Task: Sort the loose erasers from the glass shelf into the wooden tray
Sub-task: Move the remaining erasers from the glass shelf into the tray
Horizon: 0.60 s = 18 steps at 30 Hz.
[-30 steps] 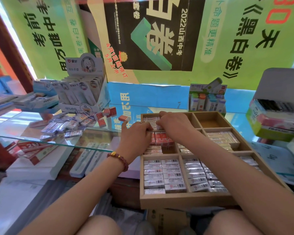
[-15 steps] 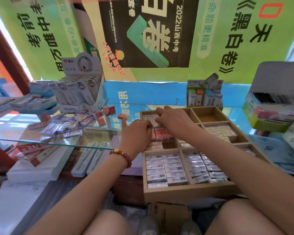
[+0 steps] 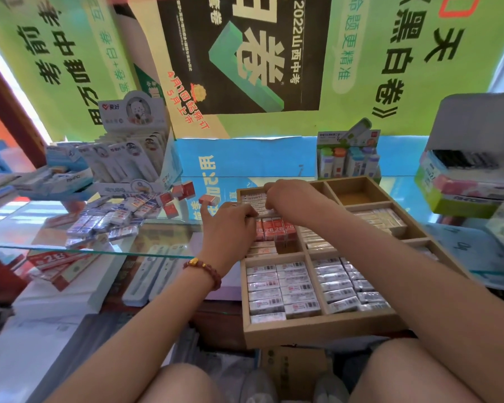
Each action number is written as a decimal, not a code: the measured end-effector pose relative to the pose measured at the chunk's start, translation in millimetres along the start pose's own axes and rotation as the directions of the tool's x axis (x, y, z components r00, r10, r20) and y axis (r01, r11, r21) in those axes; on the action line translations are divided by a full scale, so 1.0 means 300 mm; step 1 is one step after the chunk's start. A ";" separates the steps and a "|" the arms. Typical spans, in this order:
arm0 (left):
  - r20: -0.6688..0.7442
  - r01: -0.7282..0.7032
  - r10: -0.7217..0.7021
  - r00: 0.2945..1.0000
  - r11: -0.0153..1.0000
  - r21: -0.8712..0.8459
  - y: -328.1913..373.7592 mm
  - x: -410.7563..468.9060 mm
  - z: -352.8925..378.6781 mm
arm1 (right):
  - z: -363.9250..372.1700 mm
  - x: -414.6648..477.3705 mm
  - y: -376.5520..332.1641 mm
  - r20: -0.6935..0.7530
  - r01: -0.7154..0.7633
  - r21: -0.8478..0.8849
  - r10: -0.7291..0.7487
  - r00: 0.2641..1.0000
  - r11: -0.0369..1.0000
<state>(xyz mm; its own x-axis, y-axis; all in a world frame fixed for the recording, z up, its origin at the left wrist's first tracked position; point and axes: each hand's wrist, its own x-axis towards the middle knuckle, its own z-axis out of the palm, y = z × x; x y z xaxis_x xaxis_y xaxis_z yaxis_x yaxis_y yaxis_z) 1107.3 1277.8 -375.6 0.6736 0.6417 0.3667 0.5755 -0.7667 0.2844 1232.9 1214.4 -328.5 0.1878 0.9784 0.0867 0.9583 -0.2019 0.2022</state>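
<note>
The wooden tray sits in front of me, half on the glass shelf. Its near compartments hold rows of white wrapped erasers, and red 2B erasers stand in the middle left one. My left hand and my right hand meet over the back left compartment. The fingers of both curl onto a row of white erasers there. A loose pile of wrapped erasers lies on the glass to the left, with red ones behind it.
A display box of correction tapes stands behind the pile. Glue sticks in a stand are behind the tray, and stacked boxes sit at the right. The tray's back right compartment holds nothing. Packs lie under the glass.
Both hands stay at the back left compartment, the right hand edging slightly further back. The pile on the glass has not moved.
</note>
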 end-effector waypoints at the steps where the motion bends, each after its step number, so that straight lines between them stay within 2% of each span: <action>1: 0.003 0.001 -0.001 1.000 1.000 0.003 0.001 0.001 -0.001 | 0.001 0.004 0.006 0.007 -0.014 0.027 0.014 1.000 1.000; 11: -0.001 0.034 -0.034 0.999 0.997 -0.064 0.010 -0.006 -0.012 | 0.031 -0.007 0.033 -0.034 -0.013 0.306 0.025 0.999 0.952; 14: 0.028 -0.023 0.026 0.999 0.995 -0.093 0.002 -0.007 -0.012 | 0.032 -0.013 0.038 -0.029 -0.015 0.366 0.028 0.999 0.931; 16: 0.039 -0.096 0.101 0.994 0.990 -0.099 -0.006 -0.001 -0.006 | 0.027 -0.024 0.053 -0.019 -0.031 0.460 0.045 0.999 0.887; 18: 0.034 -0.146 0.149 0.988 0.985 -0.094 -0.010 0.003 -0.003 | 0.027 -0.040 0.068 -0.016 -0.057 0.614 0.084 0.996 0.787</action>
<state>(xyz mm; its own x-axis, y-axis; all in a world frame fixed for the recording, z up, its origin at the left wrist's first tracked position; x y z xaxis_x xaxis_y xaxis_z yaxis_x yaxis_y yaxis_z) 1105.7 1280.5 -375.4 0.7675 0.5203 0.3745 0.4252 -0.8503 0.3101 1251.8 1198.8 -333.3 0.2643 0.9571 0.1185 0.8759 -0.1868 -0.4448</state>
